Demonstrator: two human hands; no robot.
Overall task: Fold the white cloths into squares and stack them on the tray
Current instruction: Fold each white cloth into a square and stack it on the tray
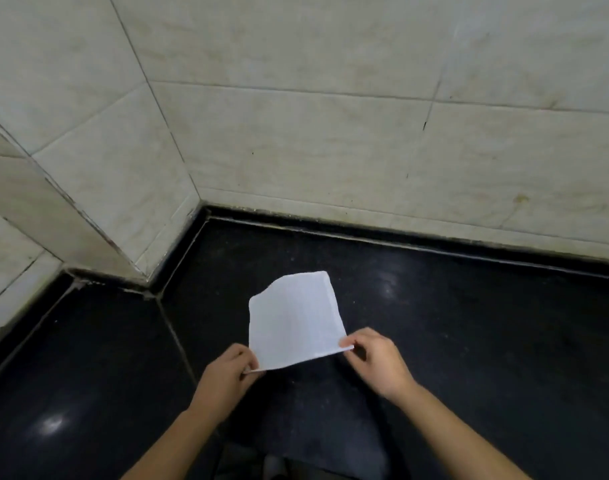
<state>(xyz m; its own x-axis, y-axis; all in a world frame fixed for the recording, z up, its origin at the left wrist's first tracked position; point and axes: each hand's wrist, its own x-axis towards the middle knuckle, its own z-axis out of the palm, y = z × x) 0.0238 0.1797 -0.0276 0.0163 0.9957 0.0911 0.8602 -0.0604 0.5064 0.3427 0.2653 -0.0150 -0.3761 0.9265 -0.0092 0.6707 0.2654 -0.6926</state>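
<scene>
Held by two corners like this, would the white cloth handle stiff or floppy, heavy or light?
Probably light: the left hand and right hand hold the white cloth by mere corner pinches. Likely limp: its far left corner curls, and the near edge sags between them.

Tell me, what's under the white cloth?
Only the black surface shows around the cloth, so that likely runs beneath. The patch right under it is covered. Left hand and right hand pinch its near corners.

Matt white cloth (296,323); glossy black floor (469,341).
</scene>
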